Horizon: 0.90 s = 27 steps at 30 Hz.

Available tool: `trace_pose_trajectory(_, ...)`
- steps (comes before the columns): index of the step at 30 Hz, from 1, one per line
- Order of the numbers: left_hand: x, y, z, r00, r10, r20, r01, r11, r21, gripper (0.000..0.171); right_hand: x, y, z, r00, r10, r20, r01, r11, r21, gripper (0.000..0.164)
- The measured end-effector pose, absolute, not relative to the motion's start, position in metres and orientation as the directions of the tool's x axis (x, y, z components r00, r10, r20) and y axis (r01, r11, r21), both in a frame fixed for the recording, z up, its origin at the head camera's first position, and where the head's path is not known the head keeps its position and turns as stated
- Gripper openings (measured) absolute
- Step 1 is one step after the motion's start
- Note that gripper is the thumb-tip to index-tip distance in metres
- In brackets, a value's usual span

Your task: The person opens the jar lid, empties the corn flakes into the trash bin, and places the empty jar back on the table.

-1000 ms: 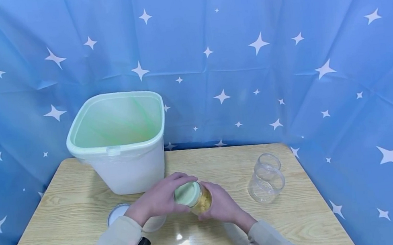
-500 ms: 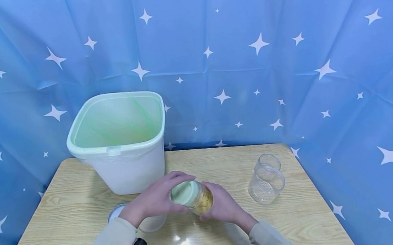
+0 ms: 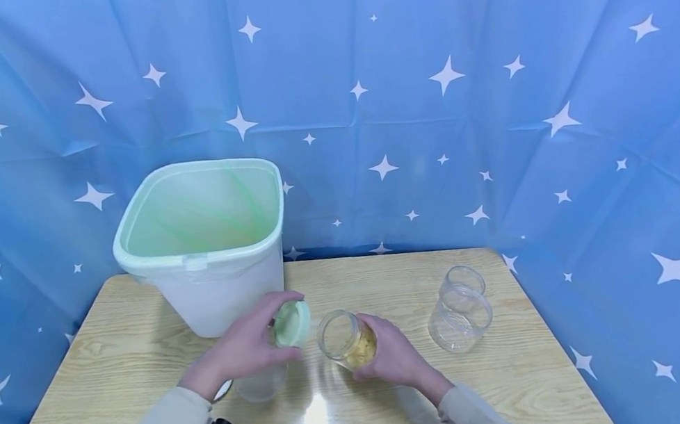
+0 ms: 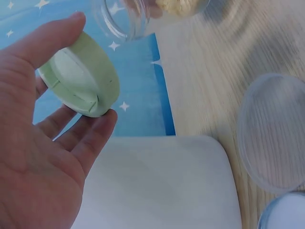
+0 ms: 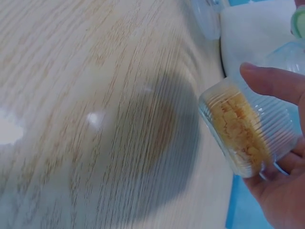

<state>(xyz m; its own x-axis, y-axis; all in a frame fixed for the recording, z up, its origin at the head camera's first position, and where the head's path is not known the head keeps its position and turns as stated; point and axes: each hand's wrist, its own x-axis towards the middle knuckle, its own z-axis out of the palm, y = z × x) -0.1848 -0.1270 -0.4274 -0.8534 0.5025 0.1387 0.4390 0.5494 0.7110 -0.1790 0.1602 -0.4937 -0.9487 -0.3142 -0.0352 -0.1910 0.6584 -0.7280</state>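
Note:
A light green jar lid point(image 3: 293, 325) is pinched at its rim between the thumb and fingers of my left hand point(image 3: 242, 349). The left wrist view shows the hollow underside of the green lid point(image 4: 76, 78) facing the palm. My right hand point(image 3: 394, 351) grips a ribbed glass jar point(image 3: 339, 336) just to the right, tilted with its bare mouth toward the lid. Yellow crumbly pieces point(image 5: 238, 125) fill the bottom part of the jar in the right wrist view. A gap separates the lid from the jar's mouth.
Behind my left hand stands a large white bin point(image 3: 224, 298) with a pale green inside. Two clear containers point(image 3: 460, 317) stand at the right. Under my left arm lie a clear round lid point(image 3: 263, 386) and a partly hidden white round piece point(image 3: 223, 391).
The green lid has come off the jar; my left hand has carried it left and turned it on edge. My right hand has stayed nearly in place, and the jar's mouth now shows uncovered.

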Motion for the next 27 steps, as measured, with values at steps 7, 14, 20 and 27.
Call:
trace_pose_trajectory(7, -0.180, -0.149, -0.435, -0.864, 0.490, 0.119, 0.409, 0.542, 0.734, 0.081, -0.179, 0.166, -0.495, -0.950, -0.312, -0.023, -0.199, 0.660, -0.724, 0.097)
trace_pose_trajectory(14, -0.172, -0.179, -0.451, -0.876, 0.482, 0.037, 0.342, 0.565, 0.751, 0.083, -0.178, 0.170, -0.497, -0.949, -0.315, -0.020, -0.203, 0.659, -0.724, 0.095)
trace_pose_trajectory(20, -0.163, -0.201, -0.461, -0.879, 0.474, 0.040, 0.348, 0.583, 0.735, 0.079, -0.177, 0.171, -0.497, -0.950, -0.312, -0.023, -0.193, 0.644, -0.740, 0.096)
trace_pose_trajectory(27, -0.156, -0.227, -0.467, -0.925, 0.378, -0.039, 0.225, 0.626, 0.746, 0.079, -0.177, 0.170, -0.496, -0.949, -0.315, -0.021, -0.197, 0.642, -0.741, 0.096)
